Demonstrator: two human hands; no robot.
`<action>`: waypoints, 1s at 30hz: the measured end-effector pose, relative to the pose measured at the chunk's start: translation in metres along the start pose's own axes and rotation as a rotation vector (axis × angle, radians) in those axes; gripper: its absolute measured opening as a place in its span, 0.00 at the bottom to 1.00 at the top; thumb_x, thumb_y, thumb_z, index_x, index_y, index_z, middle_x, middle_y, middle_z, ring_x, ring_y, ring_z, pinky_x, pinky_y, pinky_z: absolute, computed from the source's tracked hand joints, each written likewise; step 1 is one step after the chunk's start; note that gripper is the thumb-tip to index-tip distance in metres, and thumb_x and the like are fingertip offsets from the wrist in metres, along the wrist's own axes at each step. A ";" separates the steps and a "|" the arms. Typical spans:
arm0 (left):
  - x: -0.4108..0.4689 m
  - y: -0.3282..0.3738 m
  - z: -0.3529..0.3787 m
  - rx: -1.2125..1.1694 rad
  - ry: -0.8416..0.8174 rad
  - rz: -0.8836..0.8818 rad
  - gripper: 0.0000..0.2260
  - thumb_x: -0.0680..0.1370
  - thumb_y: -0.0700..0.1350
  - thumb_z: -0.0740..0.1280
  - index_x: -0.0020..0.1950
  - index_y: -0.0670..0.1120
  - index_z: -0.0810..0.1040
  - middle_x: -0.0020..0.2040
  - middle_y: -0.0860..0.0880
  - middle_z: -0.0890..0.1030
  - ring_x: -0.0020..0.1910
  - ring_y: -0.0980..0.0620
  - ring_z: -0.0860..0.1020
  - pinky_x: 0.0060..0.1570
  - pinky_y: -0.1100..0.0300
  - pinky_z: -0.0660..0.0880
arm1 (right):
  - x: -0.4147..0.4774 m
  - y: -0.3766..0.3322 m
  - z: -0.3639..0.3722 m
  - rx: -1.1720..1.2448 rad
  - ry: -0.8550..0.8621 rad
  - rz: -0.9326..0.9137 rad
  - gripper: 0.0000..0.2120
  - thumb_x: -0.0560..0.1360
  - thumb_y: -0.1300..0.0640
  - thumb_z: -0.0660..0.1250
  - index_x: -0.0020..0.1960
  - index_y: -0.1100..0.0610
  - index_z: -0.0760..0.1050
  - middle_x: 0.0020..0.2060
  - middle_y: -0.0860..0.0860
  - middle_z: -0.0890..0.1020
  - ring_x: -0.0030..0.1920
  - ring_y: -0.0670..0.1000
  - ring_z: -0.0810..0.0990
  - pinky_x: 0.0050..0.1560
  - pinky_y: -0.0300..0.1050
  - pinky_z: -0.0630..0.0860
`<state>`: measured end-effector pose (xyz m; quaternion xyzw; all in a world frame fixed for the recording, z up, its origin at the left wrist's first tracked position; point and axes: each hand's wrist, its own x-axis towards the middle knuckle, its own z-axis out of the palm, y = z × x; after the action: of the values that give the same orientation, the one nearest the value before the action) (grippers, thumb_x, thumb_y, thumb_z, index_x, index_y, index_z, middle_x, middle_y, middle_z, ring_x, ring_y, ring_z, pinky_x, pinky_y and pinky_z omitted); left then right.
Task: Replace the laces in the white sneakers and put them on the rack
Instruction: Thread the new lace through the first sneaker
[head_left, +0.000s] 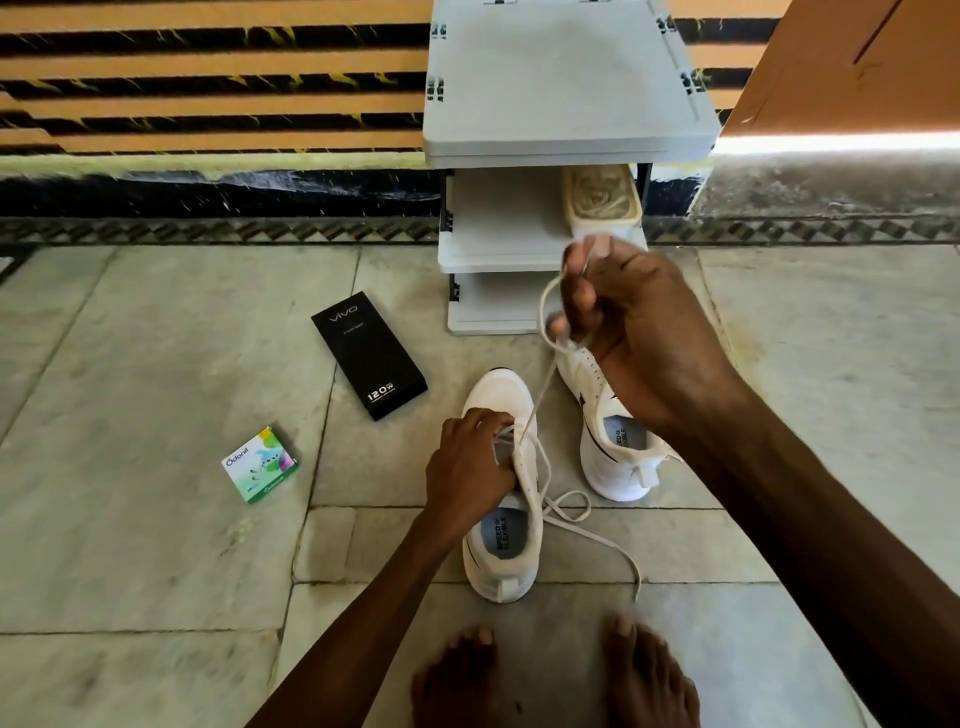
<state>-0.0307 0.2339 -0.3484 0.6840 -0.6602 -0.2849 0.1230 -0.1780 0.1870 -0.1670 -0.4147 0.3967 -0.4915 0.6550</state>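
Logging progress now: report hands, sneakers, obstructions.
Left hand grips near sneaker at eyelets. Right hand pinches its lace, pulled up taut. Other sneaker beside it; rack beyond.

White near sneaker (498, 400), black stripe; far sneaker (618, 473) likewise. White lace (542, 312). Grey rack (561, 78). Black box (369, 358), white lettering. Green-white small box (260, 465). Orange-black striped wall (208, 67).

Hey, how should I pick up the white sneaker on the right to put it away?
Take the right sneaker by its heel collar, from above and behind: the heel points toward you, its opening faces up, and a pull tab stands at the back.
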 end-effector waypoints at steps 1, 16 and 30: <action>0.000 0.000 0.000 -0.026 0.008 0.002 0.23 0.73 0.50 0.71 0.67 0.56 0.70 0.68 0.56 0.70 0.66 0.51 0.66 0.54 0.52 0.74 | -0.001 0.002 -0.005 -0.162 -0.004 0.095 0.14 0.81 0.65 0.54 0.40 0.59 0.73 0.28 0.52 0.69 0.29 0.49 0.69 0.31 0.39 0.74; 0.001 -0.016 -0.006 -0.444 0.038 -0.127 0.17 0.73 0.42 0.72 0.61 0.53 0.77 0.61 0.54 0.72 0.63 0.53 0.72 0.62 0.55 0.72 | -0.010 0.096 -0.047 -1.498 -0.612 0.620 0.11 0.78 0.63 0.61 0.54 0.56 0.81 0.48 0.54 0.84 0.47 0.54 0.83 0.51 0.49 0.81; 0.007 -0.010 -0.002 -0.392 0.039 -0.152 0.15 0.76 0.43 0.69 0.62 0.52 0.76 0.65 0.49 0.72 0.65 0.49 0.71 0.58 0.60 0.71 | 0.013 0.152 -0.037 -1.154 0.085 0.324 0.12 0.71 0.60 0.68 0.54 0.57 0.72 0.42 0.52 0.78 0.43 0.54 0.79 0.35 0.42 0.69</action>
<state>-0.0214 0.2279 -0.3545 0.7001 -0.5364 -0.4030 0.2445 -0.1621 0.1952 -0.3225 -0.6175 0.6836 -0.1068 0.3741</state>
